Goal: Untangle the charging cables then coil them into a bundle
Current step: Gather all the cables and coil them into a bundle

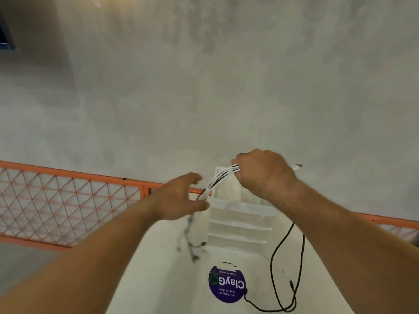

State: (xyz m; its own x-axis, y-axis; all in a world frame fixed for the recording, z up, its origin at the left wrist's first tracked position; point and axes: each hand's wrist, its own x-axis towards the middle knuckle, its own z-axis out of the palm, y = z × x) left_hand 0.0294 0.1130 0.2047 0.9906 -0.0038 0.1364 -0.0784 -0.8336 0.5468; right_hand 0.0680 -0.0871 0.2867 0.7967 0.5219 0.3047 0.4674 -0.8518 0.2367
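Observation:
My right hand (264,174) grips a bunch of white charging cables (223,176) held up above the table, and one white plug end (297,166) sticks out past the hand to the right. The cable strands slope down to the left and hang blurred below my left hand (181,198). That hand is spread beside the strands, fingers loosely bent; whether it touches them I cannot tell. A black cable (277,277) drops from my right hand and loops on the white table (163,279).
A clear plastic drawer organiser (238,220) stands at the table's far edge under my hands. A round purple sticker (226,284) lies on the tabletop. An orange mesh railing (68,200) runs behind the table, with grey concrete floor beyond.

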